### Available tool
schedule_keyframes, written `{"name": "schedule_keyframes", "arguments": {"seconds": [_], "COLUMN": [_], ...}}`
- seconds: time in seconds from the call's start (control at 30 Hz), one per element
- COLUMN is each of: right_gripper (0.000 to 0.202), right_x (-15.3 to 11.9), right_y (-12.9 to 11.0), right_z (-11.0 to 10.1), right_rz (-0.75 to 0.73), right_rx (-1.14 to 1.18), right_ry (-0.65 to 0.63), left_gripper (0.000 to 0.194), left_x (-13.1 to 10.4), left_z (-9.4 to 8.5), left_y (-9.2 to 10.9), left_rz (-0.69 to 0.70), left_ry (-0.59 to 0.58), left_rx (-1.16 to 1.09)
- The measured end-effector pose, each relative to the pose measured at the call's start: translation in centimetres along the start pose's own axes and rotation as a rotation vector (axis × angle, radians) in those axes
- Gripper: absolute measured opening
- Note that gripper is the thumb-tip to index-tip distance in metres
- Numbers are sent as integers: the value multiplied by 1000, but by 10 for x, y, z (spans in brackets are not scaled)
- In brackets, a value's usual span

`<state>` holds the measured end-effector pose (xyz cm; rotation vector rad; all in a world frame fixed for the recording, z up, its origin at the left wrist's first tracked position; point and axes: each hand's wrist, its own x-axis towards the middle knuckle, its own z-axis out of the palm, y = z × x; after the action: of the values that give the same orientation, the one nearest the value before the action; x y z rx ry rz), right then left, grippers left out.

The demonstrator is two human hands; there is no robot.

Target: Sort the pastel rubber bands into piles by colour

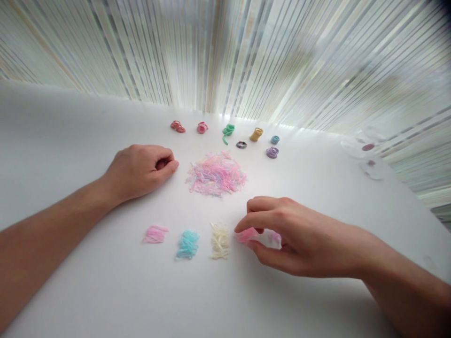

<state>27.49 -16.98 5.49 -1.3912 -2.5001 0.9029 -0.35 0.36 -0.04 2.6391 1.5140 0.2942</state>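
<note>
Curtain (218,56): one, of striped strands, hanging beyond the left hand (141,171) and the right hand (299,234); the view behind is a blur to me.
Table (116,291): one, white, under both hands, its near edge cut off.
Right hand: one, palm down, forearm in from the right; thumb and fingers parted, not clenched, around the deep pink pile (246,234). Whether they touch it, I cannot tell.
Left hand: one, resting on its side, curled into a loose fist; I cannot see whether anything is inside.
Mixed heap (216,173): one, between the hands, just beside the left hand's fingertips; its strips are too tangled to count.
Clear things (368,147): two that I can make out, beyond the right hand, outlines faint.
Small piles: five; pale pink pile (156,234), blue pile (188,244) and cream pile (220,241) left of the right hand, deep pink between thumb and fingers, lilac pile (274,237) partly hidden by that hand.
Coils: six beyond the hands: red (178,126), pink (202,127), green (229,130), yellow (256,134), blue (275,140), purple (272,152).
Ring (241,145): one, multicoloured, beyond the right hand's fingertips.
</note>
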Motion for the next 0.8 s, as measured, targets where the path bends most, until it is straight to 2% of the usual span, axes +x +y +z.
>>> {"name": "schedule_keyframes", "arguments": {"seconds": [0.27,0.8], "right_gripper": [22,21], "right_x": [5,4], "right_y": [3,3], "right_z": [7,4], "right_rz": [-6,-26], "right_rx": [21,30], "right_ry": [-51,-92], "left_gripper": [43,40], "left_x": [0,0], "left_z": [1,0], "left_y": [1,0], "left_rz": [-10,5], "left_ry": [-2,4], "left_rx": [10,13]}}
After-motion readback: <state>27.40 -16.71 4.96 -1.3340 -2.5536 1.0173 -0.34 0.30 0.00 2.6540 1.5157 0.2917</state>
